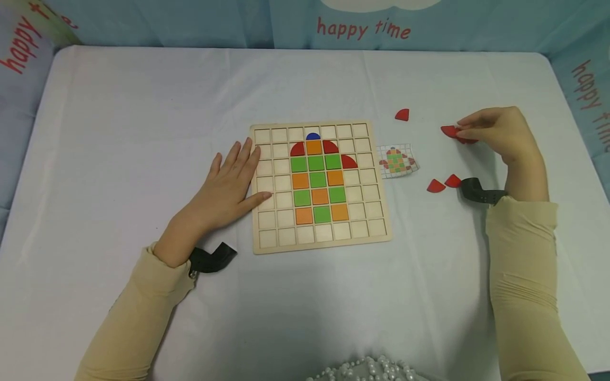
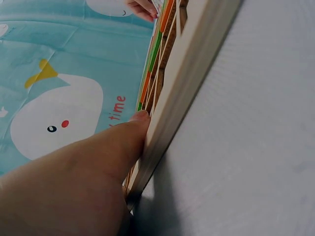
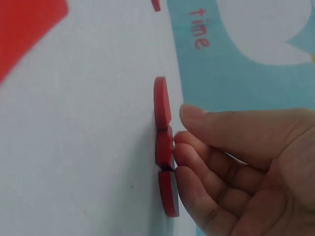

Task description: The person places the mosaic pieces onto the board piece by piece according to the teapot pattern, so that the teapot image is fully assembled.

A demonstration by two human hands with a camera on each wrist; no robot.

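My left hand [image 1: 224, 188] lies with its fingers spread along the left edge of a wooden grid board [image 1: 275, 238]. Its thumb [image 2: 133, 132] rests over the board's rim. On the board sit green squares [image 1: 317, 180], orange squares [image 1: 320, 197], red quarter-circle pieces [image 1: 349, 162] and a blue half-round piece [image 1: 313, 136] at the top. Off to the right, my right hand [image 1: 502, 132] is over a row of three red pieces [image 3: 164, 147] on the table. Its loosely bent fingertips are right at these pieces, with the thumb slightly apart from the fingers.
A small pattern card [image 1: 397, 160] lies against the board's right side. One loose red piece [image 1: 402, 115] is above it, and two more red pieces [image 1: 436, 186] lie below right. Black wrist cameras [image 1: 212, 259] stick out from both cuffs. A printed cloth [image 1: 286, 26] hangs behind the table.
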